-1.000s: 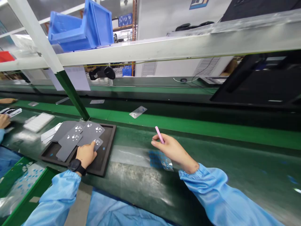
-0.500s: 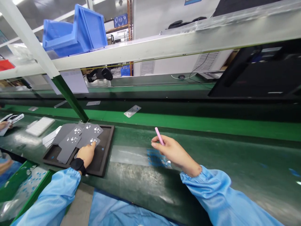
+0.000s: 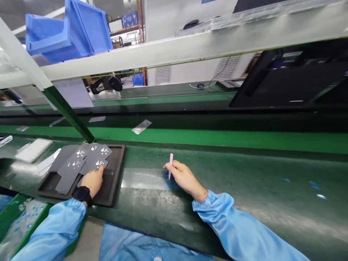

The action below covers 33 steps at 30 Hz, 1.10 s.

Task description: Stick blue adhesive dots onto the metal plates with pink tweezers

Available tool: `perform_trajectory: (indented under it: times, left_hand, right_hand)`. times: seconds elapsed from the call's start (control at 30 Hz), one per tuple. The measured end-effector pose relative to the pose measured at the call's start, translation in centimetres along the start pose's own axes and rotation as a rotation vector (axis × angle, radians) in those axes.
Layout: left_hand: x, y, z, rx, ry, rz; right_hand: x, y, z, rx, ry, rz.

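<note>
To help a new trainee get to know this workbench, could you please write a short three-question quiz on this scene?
1. Which hand holds the pink stick?
2. True or false: a black wristwatch is worn on the left wrist.
3. What is the left hand touching?
A) a blue bin
B) a grey sheet with white dotted holes, lying in a dark tray
C) the green belt beyond the tray

Key: 1. The right hand. 2. True. 3. B.
</note>
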State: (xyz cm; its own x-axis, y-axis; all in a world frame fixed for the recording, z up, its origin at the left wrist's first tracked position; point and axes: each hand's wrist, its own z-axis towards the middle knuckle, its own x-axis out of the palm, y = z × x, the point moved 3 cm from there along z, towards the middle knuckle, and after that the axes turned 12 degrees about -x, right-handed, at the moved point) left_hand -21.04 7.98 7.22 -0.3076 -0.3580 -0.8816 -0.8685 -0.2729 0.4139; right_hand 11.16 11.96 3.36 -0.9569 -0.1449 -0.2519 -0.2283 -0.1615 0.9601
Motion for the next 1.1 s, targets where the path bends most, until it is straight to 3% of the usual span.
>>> perform_trajectory:
  times: [0.17, 0.3, 0.63, 0.9, 1.1]
  left_hand:
    - [0.2, 0.5, -0.5, -0.030, -0.027, -0.023]
    - [0.1, 1.2, -0.2, -0.062, -0.053, -0.042]
    - [0.0, 0.8, 0.3, -0.015, -0.050, -0.016]
    - [-0.4, 0.9, 1.0, 0.016, -0.015, -0.004]
    - [-0.2, 0.0, 1.0, 0.007, -0.010, 0.010]
  right_hand:
    - [-0.7, -1.7, -0.6, 0.039, 0.128, -0.115]
    - [-0.8, -2.4, -1.0, -0.033, 0.164, -0.187]
    - [-0.7, -2.2, -1.1, 0.140, 0.068, -0.072]
    - [-0.2, -2.3, -1.6, 0.024, 0.185, -0.109]
    - [-0.1, -2.6, -1.8, 0.030, 0.156, -0.155]
